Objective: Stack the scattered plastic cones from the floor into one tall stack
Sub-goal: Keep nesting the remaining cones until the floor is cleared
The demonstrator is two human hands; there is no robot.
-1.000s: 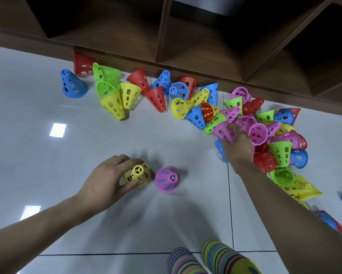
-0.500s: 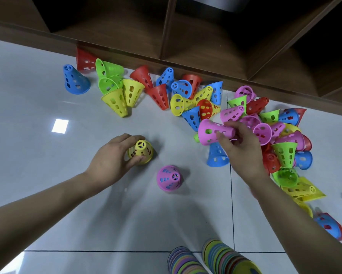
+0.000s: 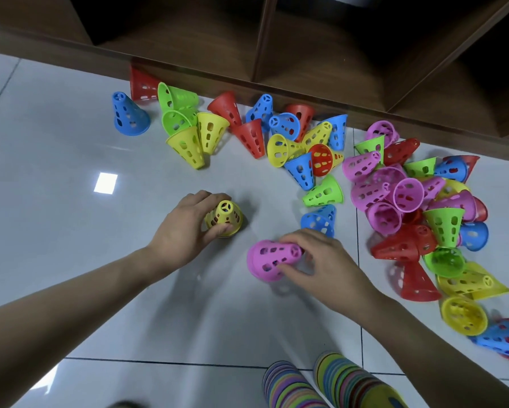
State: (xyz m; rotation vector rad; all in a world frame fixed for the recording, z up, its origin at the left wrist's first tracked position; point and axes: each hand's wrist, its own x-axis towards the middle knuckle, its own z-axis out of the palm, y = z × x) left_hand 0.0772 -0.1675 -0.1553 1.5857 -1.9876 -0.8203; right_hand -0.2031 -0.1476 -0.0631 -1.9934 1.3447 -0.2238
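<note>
Holding a yellow cone [image 3: 224,217], left grip [image 3: 185,228]; right grip [image 3: 321,260] clasps pink cone [image 3: 269,259].

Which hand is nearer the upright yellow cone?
Left. The left hand grips the upright yellow cone, fingers curled round its side. The right hand is off to the cone's right, holding a pink cone on its side above the floor.

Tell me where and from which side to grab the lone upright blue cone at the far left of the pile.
Take the blue cone by its narrow upper part, coming straight down from above. It stands upright on its wide base with the small closed tip up, so fingers and thumb can probably pinch the tapered wall just under the tip. Its left and near sides face bare floor; the red cone sits close behind.
</note>
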